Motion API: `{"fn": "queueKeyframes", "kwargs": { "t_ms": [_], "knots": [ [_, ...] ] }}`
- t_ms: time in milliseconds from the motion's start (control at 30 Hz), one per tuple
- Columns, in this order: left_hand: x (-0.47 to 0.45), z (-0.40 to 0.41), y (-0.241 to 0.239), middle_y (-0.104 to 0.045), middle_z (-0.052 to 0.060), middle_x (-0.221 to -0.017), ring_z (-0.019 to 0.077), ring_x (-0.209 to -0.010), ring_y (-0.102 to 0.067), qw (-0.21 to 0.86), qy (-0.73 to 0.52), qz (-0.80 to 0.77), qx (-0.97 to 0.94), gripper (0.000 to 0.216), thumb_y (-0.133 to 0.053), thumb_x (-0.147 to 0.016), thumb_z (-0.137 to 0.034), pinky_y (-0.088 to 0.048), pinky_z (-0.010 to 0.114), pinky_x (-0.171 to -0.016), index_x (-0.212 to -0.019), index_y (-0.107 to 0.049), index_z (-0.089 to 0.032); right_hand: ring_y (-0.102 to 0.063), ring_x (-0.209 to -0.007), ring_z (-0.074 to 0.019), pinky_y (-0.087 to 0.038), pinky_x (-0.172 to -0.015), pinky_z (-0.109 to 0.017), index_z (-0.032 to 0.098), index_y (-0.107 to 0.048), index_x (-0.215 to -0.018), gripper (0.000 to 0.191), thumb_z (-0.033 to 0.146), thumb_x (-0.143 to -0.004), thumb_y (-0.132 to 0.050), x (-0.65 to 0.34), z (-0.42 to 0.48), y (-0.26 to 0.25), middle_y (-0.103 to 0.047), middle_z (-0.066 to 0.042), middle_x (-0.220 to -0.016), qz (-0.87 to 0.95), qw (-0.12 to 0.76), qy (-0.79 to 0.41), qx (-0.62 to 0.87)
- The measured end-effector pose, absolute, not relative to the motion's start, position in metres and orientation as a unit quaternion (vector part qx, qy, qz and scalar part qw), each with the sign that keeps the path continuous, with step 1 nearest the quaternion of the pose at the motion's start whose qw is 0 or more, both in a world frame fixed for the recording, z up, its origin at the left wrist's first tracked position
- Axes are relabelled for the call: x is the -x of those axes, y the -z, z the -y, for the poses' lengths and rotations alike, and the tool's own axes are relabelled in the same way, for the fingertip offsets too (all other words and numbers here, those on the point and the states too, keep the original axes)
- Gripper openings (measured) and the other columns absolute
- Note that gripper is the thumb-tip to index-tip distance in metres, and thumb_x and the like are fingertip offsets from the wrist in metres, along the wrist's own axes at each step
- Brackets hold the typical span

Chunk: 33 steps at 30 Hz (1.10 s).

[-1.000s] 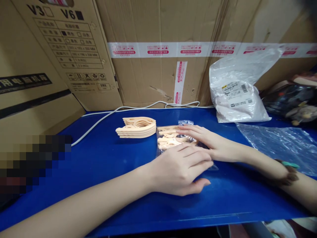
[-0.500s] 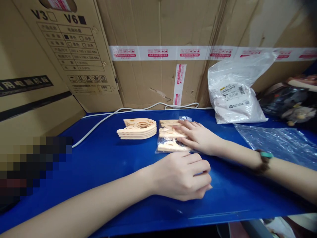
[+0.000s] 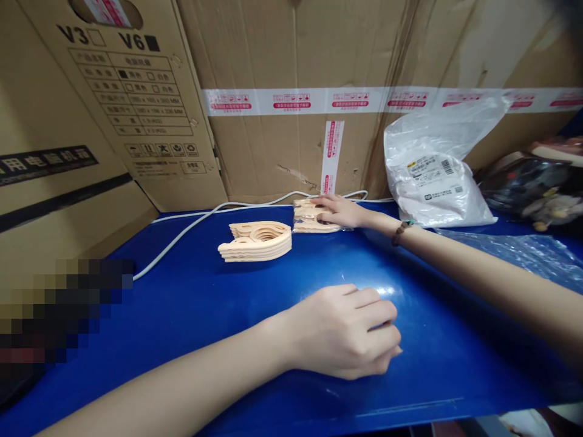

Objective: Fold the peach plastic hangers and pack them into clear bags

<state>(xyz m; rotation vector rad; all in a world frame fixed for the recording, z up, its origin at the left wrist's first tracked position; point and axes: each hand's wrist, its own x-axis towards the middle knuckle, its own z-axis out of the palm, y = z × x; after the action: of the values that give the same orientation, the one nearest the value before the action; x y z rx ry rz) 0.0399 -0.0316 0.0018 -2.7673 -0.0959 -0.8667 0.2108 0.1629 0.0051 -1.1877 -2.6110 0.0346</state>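
My right hand (image 3: 342, 212) lies with its fingers spread on a clear bag of peach-coloured folding hangers (image 3: 306, 217) at the back of the blue table, against the cardboard. Just left of the bag is a neat stack of loose folded hangers (image 3: 257, 247) in the same colour, which neither hand touches. My left hand (image 3: 348, 331) rests near the table's front, knuckles up and fingers curled in. Its palm side is hidden, and no object shows in it.
Large cardboard boxes (image 3: 273, 54) wall off the back and left. A white cable (image 3: 182, 237) runs along them. At the back right stands a white plastic package (image 3: 439, 182), with clear plastic wrap (image 3: 514, 252) before it. A blurred patch covers the left edge.
My right hand has pushed the bag of hangers back, away from me, to the cardboard. My left hand stays almost in place, and the loose stack has not visibly moved.
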Motion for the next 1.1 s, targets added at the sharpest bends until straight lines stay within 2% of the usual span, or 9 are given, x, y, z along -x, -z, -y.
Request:
{"fn": "queueKeyframes", "kwargs": {
  "t_ms": [233,567,667,767,867,900,933,1000,1100],
  "knots": [
    [-0.039,0.032,-0.002,-0.066,0.001,-0.082,0.0142,-0.075,-0.057,0.116,0.289,0.038,0.949,0.026,-0.048,-0.094,-0.027,-0.040,0.027,-0.058,-0.074,-0.062,-0.016,-0.049,-0.124,-0.0308,-0.034,-0.106,-0.045,0.017,-0.051,-0.136,0.059,0.054,-0.090,-0.045,-0.220,-0.172,0.000,-0.056,-0.014,-0.132,0.894,0.161,-0.011,0.418],
    [-0.040,0.031,0.001,-0.065,0.001,-0.078,0.0142,-0.073,-0.057,0.111,0.289,0.042,0.950,0.027,-0.047,-0.094,-0.027,-0.040,0.027,-0.059,-0.073,-0.061,-0.017,-0.048,-0.128,-0.0232,-0.035,-0.107,-0.040,0.018,-0.048,-0.136,0.060,0.051,-0.100,-0.013,-0.261,-0.148,-0.038,-0.054,-0.010,-0.139,0.837,0.258,-0.004,0.482],
    [-0.039,0.031,0.002,-0.064,0.001,-0.078,0.0140,-0.073,-0.056,0.109,0.295,0.039,0.948,0.026,-0.049,-0.093,-0.026,-0.039,0.027,-0.059,-0.072,-0.061,-0.017,-0.059,-0.112,-0.0261,-0.042,-0.097,-0.039,0.014,-0.054,-0.128,0.055,0.053,-0.096,-0.033,-0.308,-0.119,-0.054,-0.061,-0.015,-0.128,0.816,0.230,-0.007,0.531],
    [-0.040,0.031,0.003,-0.064,0.002,-0.077,0.0140,-0.073,-0.056,0.111,0.294,0.039,0.948,0.027,-0.048,-0.093,-0.025,-0.038,0.027,-0.058,-0.072,-0.061,-0.017,-0.066,-0.086,-0.0248,-0.047,-0.081,-0.038,0.012,-0.062,-0.118,0.047,0.048,-0.089,-0.050,-0.370,-0.086,-0.055,-0.072,-0.018,-0.099,0.776,0.120,-0.007,0.619],
    [-0.042,0.029,0.004,-0.065,0.003,-0.083,0.0154,-0.077,-0.057,0.105,0.279,0.062,0.953,0.026,-0.046,-0.094,-0.027,-0.040,0.028,-0.060,-0.078,-0.063,-0.016,-0.067,-0.096,-0.0322,-0.046,-0.082,-0.045,0.022,-0.065,-0.120,0.055,0.049,-0.073,-0.069,-0.424,-0.049,-0.043,-0.070,-0.020,-0.111,0.725,0.071,-0.012,0.685],
    [-0.042,0.029,0.003,-0.066,0.004,-0.087,0.0161,-0.079,-0.058,0.101,0.269,0.074,0.955,0.025,-0.046,-0.094,-0.027,-0.041,0.028,-0.061,-0.082,-0.064,-0.015,-0.065,-0.103,-0.0343,-0.046,-0.085,-0.045,0.024,-0.068,-0.117,0.060,0.047,-0.063,-0.077,-0.436,-0.037,-0.038,-0.068,-0.022,-0.116,0.729,0.068,-0.057,0.679],
    [-0.042,0.028,0.002,-0.066,0.004,-0.090,0.0167,-0.081,-0.058,0.098,0.258,0.082,0.957,0.024,-0.046,-0.093,-0.027,-0.042,0.028,-0.062,-0.086,-0.065,-0.015,-0.062,-0.111,-0.0344,-0.045,-0.089,-0.044,0.027,-0.069,-0.117,0.062,0.048,-0.060,-0.079,-0.444,-0.024,-0.033,-0.065,-0.021,-0.123,0.735,0.061,-0.114,0.666],
    [-0.042,0.026,-0.001,-0.066,0.005,-0.096,0.0177,-0.084,-0.059,0.097,0.235,0.088,0.963,0.022,-0.046,-0.093,-0.025,-0.044,0.028,-0.065,-0.092,-0.065,-0.014,-0.054,-0.123,-0.0318,-0.043,-0.095,-0.042,0.038,-0.064,-0.124,0.064,0.054,-0.063,-0.077,-0.447,-0.003,-0.026,-0.057,-0.016,-0.135,0.725,0.051,-0.207,0.655],
    [-0.041,0.023,-0.010,-0.066,0.006,-0.101,0.0188,-0.089,-0.059,0.095,0.219,0.086,0.967,0.022,-0.044,-0.094,-0.023,-0.046,0.029,-0.068,-0.098,-0.064,-0.013,-0.037,-0.137,-0.0314,-0.039,-0.102,-0.042,0.049,-0.047,-0.137,0.075,0.055,-0.067,-0.075,-0.423,0.015,-0.021,-0.038,-0.009,-0.152,0.753,0.042,-0.221,0.618]
  ]
}}
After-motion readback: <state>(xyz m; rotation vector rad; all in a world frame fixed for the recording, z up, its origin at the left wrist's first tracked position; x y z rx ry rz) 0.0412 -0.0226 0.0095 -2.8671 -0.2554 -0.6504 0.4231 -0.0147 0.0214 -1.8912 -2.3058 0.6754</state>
